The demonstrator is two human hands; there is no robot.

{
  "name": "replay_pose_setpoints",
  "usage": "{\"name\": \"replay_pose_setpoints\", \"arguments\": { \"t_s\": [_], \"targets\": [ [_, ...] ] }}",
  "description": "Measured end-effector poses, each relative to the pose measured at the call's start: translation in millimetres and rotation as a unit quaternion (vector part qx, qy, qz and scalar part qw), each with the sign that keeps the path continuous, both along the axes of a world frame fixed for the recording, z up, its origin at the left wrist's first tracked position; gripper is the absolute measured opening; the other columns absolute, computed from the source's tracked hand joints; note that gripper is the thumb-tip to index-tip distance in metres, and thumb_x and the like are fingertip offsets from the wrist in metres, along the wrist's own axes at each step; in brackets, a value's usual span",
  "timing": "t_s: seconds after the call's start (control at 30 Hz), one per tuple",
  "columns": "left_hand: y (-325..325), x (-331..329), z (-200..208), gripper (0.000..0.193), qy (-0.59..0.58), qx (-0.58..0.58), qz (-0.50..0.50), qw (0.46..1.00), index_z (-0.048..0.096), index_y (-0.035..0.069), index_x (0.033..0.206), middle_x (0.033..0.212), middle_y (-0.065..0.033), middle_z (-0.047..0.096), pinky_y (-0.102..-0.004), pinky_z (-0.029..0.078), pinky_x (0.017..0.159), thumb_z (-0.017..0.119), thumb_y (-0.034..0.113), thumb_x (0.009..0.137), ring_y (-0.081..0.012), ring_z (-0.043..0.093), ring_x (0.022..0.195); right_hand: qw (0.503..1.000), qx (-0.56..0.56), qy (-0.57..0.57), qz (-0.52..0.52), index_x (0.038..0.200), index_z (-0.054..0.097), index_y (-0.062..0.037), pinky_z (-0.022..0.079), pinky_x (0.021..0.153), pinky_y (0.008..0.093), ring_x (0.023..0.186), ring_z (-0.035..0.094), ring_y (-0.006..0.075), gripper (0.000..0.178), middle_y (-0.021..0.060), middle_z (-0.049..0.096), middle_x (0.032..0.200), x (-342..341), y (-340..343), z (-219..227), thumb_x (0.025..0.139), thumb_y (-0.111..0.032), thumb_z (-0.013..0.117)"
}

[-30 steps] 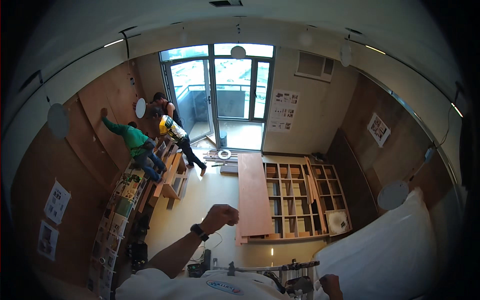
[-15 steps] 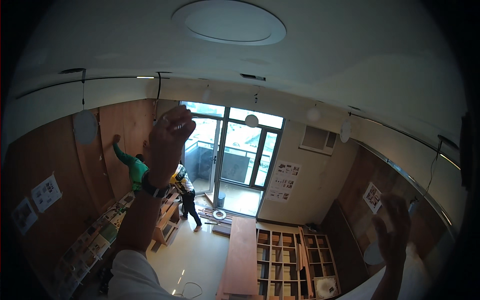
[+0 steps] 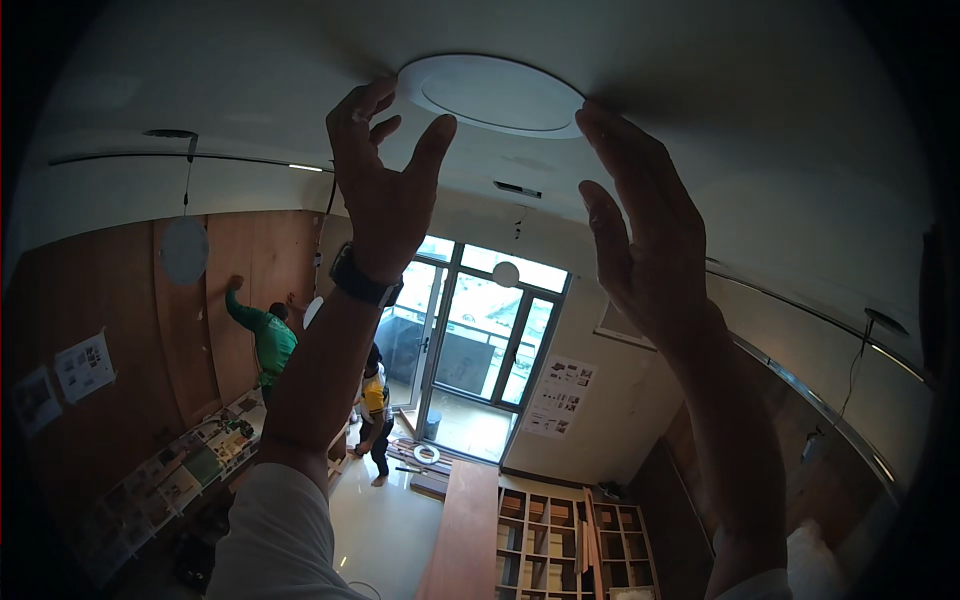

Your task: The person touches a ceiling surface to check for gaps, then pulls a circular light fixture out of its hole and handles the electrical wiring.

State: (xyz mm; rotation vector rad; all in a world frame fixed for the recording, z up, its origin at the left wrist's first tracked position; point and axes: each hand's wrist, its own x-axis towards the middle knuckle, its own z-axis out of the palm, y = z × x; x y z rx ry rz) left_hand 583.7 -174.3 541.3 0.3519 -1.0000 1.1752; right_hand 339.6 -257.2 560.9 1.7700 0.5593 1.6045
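A round white recessed ceiling light (image 3: 495, 95) sits in the ceiling above me, unlit, with a wide white rim. Both my arms are raised toward it. My left hand (image 3: 388, 190), with a dark watch on the wrist, has its fingertips at the light's left rim, fingers apart and thumb out. My right hand (image 3: 645, 225) is at the right rim, its fingers stretched up to the edge and its thumb held away. Nothing shows inside either palm. Whether the fingertips press on the rim or only come close, I cannot tell.
Two co-workers, one in a green top (image 3: 272, 345) and one in a yellow and dark top (image 3: 375, 400), stand by the wooden wall panels (image 3: 180, 320). Below are a wooden cubby shelf (image 3: 540, 540) and a long board (image 3: 462, 530). Round pendant discs (image 3: 184, 250) hang around.
Both my hands have risen from beside and below the light to its rim, the right one moving up and left. The view has tilted slightly upward. The co-worker in yellow has changed posture.
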Motion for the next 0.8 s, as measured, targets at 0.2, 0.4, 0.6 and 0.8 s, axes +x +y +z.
{"name": "replay_pose_setpoints", "arguments": {
  "t_s": [0.2,0.4,0.6,0.8],
  "targets": [
    [-5,1,10,0.061,0.003,-0.033,0.001,0.999,0.054,0.008,0.132,0.125,-0.0099,0.054,-0.0428,0.052,0.096,0.087,0.027,0.084,-0.0245,0.058,0.119,0.996,0.031,-0.016,0.081,0.136,0.06,-0.0093,0.062,0.094,0.0422,0.113,0.071,0.0316,0.049,0.0173,0.068,0.126,8,5,9,0.091,0.008,0.066],
    [-8,4,18,0.05,0.022,-0.047,0.008,0.999,0.053,0.008,0.121,0.114,-0.0099,0.051,-0.0421,0.055,0.091,0.08,0.011,0.079,-0.0233,0.058,0.106,0.993,0.049,-0.025,0.1,0.134,0.061,-0.0099,0.061,0.095,0.0413,0.115,0.07,0.03,0.047,0.014,0.07,0.124,16,4,9,0.091,0.009,0.064],
    [-7,-7,23,0.042,0.038,-0.054,-0.037,0.997,0.053,0.006,0.113,0.11,-0.01,0.048,-0.0405,0.057,0.091,0.069,0.001,0.075,-0.0228,0.059,0.102,0.996,0.04,-0.037,0.075,0.133,0.062,-0.0102,0.062,0.091,0.039,0.112,0.071,0.0287,0.049,0.013,0.068,0.122,13,6,10,0.089,0.01,0.066],
    [-6,-13,21,0.036,0.033,-0.052,-0.08,0.995,0.052,0.005,0.11,0.109,-0.0081,0.049,-0.0399,0.057,0.092,0.066,-0.001,0.077,-0.0206,0.059,0.1,0.995,0.09,-0.03,0.039,0.141,0.06,-0.0143,0.053,0.104,0.044,0.123,0.061,0.0298,0.044,0.0133,0.061,0.13,15,11,5,0.099,-0.005,0.06]
  ]
}}
